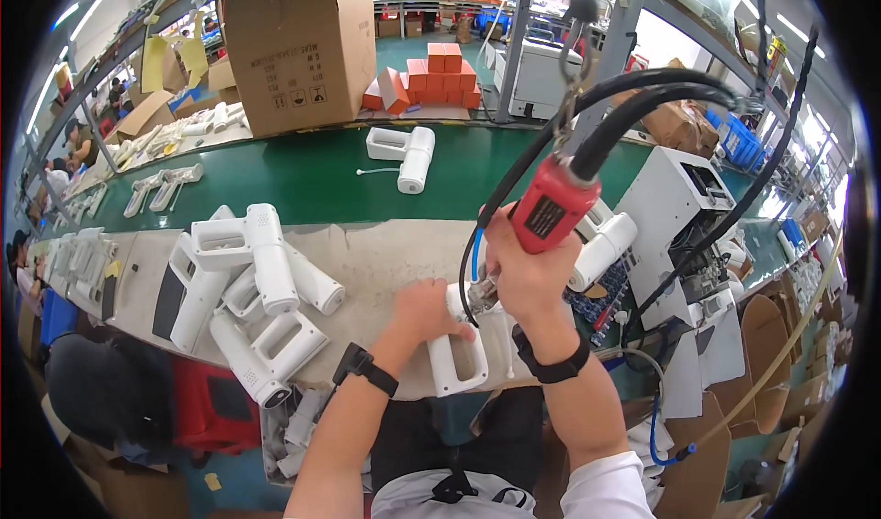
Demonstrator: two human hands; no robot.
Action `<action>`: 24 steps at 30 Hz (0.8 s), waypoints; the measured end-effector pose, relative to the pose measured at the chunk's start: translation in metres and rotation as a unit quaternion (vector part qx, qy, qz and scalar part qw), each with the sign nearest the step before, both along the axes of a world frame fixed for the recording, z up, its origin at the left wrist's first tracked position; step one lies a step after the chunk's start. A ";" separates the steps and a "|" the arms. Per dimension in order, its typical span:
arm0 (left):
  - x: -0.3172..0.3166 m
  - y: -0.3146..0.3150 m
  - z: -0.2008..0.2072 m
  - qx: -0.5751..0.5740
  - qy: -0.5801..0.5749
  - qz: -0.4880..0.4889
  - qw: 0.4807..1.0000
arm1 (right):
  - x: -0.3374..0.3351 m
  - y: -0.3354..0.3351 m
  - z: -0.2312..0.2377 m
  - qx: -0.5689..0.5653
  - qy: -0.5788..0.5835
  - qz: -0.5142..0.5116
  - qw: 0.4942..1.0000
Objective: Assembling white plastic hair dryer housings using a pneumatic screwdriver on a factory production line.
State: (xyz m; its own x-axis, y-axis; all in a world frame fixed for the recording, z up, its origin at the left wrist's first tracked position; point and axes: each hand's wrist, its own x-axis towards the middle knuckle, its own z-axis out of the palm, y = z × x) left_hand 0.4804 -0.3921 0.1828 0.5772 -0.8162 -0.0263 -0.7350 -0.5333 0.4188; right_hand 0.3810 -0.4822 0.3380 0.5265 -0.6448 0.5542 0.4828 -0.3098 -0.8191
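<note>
My right hand (532, 279) is wrapped round a red power screwdriver (556, 209), which hangs from a chain and points down. Its tip meets the white plastic housing (447, 372) on the bench in front of me, though my right hand hides part of the contact. My left hand (424, 312) grips that housing near its top, with the thumb along it. The housing's looped handle points toward me, and a thin white lead (510, 358) lies beside it. To the left, several similar white housings (268, 262) lie in a heap. Another white housing (606, 251) is just right of my right hand.
A green conveyor belt (303, 184) runs behind the bench, carrying a white housing (416, 166). Beyond it stand a large cardboard box (298, 51) and stacked orange boxes (431, 83). A white machine (665, 212) is at the right. Black cables (642, 83) hang near my right hand.
</note>
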 end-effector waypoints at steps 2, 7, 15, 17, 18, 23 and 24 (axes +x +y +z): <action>0.001 0.001 -0.002 -0.012 -0.007 -0.001 1.000 | 0.004 -0.001 -0.012 0.011 0.030 -0.006 0.999; -0.003 0.003 0.001 -0.049 -0.011 -0.002 0.999 | 0.011 0.001 -0.040 0.037 0.078 -0.011 0.996; -0.007 0.053 -0.005 -0.112 0.209 0.079 0.968 | 0.003 0.007 -0.009 0.053 -0.001 -0.020 0.998; -0.015 0.055 -0.038 -0.145 0.119 0.147 0.971 | 0.002 0.020 0.021 0.060 -0.026 0.015 0.998; -0.016 0.055 -0.039 -0.151 0.131 0.155 0.967 | 0.005 0.023 0.028 0.065 -0.051 0.042 0.996; -0.015 0.051 -0.045 -0.121 0.154 0.154 0.968 | 0.047 0.025 0.003 0.014 -0.020 0.033 0.999; -0.015 0.052 -0.045 -0.121 0.154 0.159 0.968 | 0.053 0.026 -0.001 0.020 -0.010 0.032 0.999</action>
